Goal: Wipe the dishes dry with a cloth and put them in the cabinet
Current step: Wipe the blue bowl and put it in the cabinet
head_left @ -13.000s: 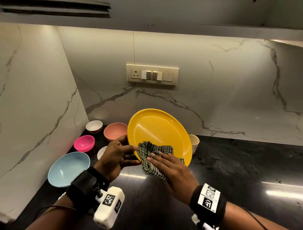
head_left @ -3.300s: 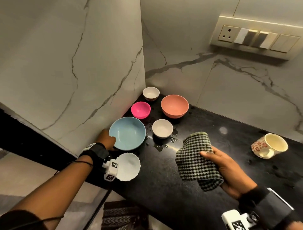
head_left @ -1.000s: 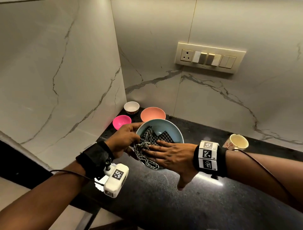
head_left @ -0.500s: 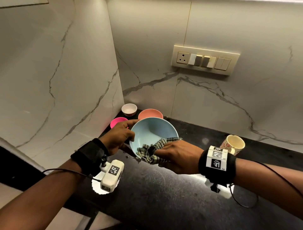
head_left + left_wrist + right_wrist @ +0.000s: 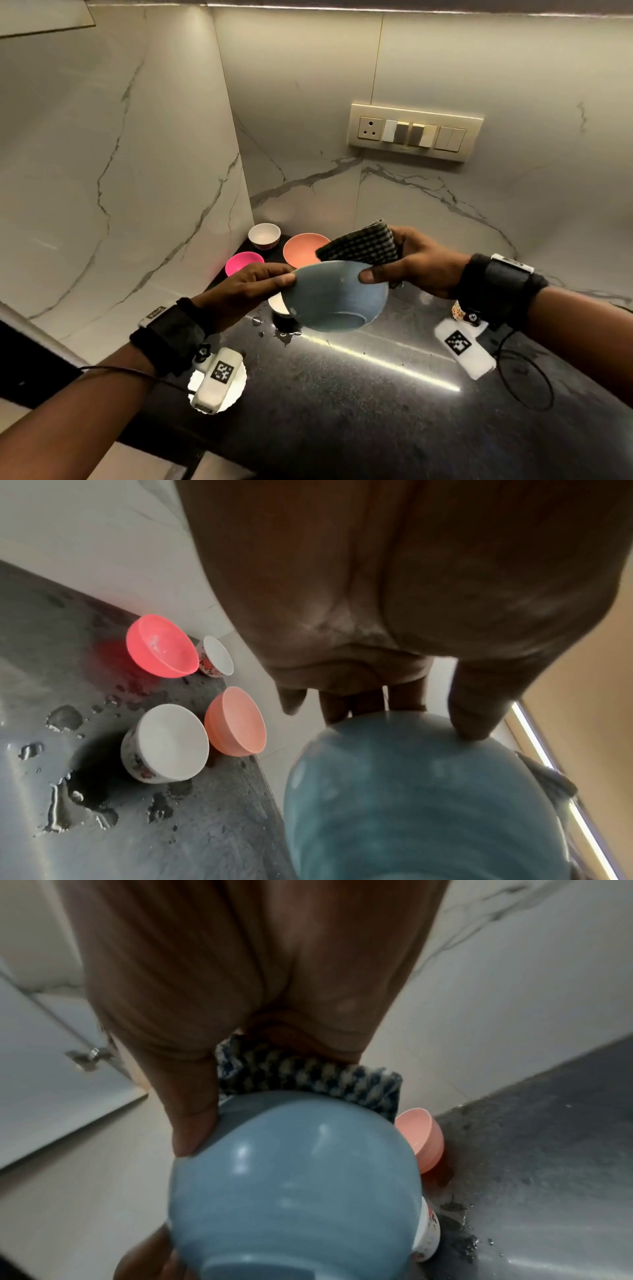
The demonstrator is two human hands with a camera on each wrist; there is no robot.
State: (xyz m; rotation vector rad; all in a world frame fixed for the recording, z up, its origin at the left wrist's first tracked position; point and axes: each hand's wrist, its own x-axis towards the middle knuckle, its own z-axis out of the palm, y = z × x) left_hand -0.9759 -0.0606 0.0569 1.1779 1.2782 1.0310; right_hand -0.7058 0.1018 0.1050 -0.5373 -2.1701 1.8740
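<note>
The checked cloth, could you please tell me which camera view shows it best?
The head view: the checked cloth shows as a folded pad in the right hand, behind the blue bowl. The right wrist view shows only a strip between palm and bowl; the left wrist view, at most a dark sliver past the bowl.

Matching recording gear on both wrists.
Behind the left hand (image 5: 246,287) sits a wide black fabric wrist strap (image 5: 171,337) with a small white label on top; the right hand (image 5: 421,263) has a like right strap (image 5: 496,284). Under each, a black star-shaped knob (image 5: 202,353) fastens a white oblong plastic pod (image 5: 219,377) printed with a black-and-white square code; thin black cables (image 5: 116,369) trail off.
</note>
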